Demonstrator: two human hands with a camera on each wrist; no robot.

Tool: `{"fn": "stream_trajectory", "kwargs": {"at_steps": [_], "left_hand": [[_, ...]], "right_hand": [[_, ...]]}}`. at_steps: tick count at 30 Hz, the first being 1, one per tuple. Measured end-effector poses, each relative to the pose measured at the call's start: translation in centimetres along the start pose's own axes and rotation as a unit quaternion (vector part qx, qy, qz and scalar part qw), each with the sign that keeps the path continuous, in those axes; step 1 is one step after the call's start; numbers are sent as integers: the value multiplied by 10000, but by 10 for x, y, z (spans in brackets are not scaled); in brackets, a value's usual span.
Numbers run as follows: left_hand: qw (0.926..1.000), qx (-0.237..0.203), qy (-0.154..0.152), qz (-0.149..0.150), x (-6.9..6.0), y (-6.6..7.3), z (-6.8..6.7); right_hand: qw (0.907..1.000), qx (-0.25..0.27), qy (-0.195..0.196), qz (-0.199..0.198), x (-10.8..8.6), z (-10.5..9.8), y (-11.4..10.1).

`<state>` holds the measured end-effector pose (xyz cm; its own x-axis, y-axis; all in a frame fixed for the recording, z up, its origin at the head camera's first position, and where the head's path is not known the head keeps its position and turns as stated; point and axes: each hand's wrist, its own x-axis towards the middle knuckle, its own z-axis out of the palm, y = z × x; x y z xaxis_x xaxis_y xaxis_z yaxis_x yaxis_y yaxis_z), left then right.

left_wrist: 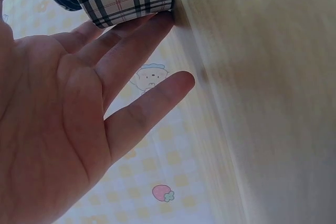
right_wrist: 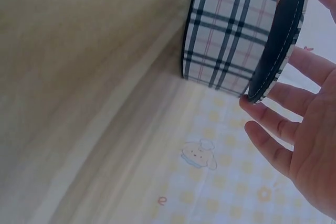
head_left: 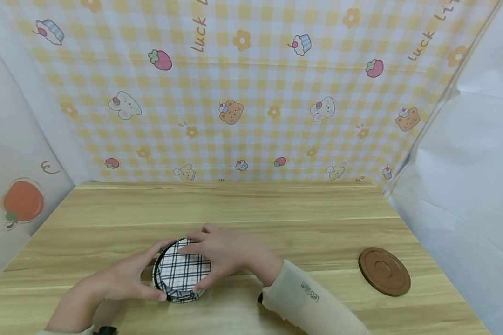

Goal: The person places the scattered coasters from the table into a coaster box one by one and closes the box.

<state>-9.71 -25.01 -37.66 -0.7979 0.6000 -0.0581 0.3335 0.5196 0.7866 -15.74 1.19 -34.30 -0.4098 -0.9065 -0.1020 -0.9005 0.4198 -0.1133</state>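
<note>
A round box (right_wrist: 226, 35) in black-and-white plaid with thin red lines stands on the wooden table (head_left: 293, 204), left of the middle. Its plaid lid (head_left: 184, 270) has a dark, stitched underside that shows in the right wrist view, where the lid sits tilted and partly lifted off the wall. My left hand (head_left: 121, 281) holds the box's left side between thumb and fingers. From above, my right hand (head_left: 226, 251) spans the lid, gripping its rim with fingers at the far side and thumb at the near side. The box's inside is hidden.
A brown round disc (head_left: 384, 271) with raised rings, like a coaster, lies near the table's right edge. A yellow checked cloth (head_left: 251, 93) with cartoon prints hangs behind the table. White sheets (head_left: 465, 186) border the sides.
</note>
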Motion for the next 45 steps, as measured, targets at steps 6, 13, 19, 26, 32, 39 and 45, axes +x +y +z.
{"fn": "stream_trajectory", "kwargs": {"at_steps": [6,13,19,26,32,39,45], "left_hand": [[9998,-149,-80,51,1,-1,-1],[9999,-114,-94,16,1,0,-2],[9998,125,-58,-150,2,1,-2],[9992,271,-32,-303,2,1,-1],[9989,368,-1,-307,2,2,-1],[9989,381,19,-283,1,1,-1],[9987,456,66,-229,1,0,-1]], "right_hand": [[9999,-97,-74,96,4,2,-6],[9995,-238,-142,157,7,5,-10],[9996,-178,-134,145,8,6,-10],[9998,-70,-58,152,9,7,-10],[9999,-30,21,119,12,8,-8],[9999,52,-79,81,13,9,-5],[10000,68,62,-29,12,9,-2]]}}
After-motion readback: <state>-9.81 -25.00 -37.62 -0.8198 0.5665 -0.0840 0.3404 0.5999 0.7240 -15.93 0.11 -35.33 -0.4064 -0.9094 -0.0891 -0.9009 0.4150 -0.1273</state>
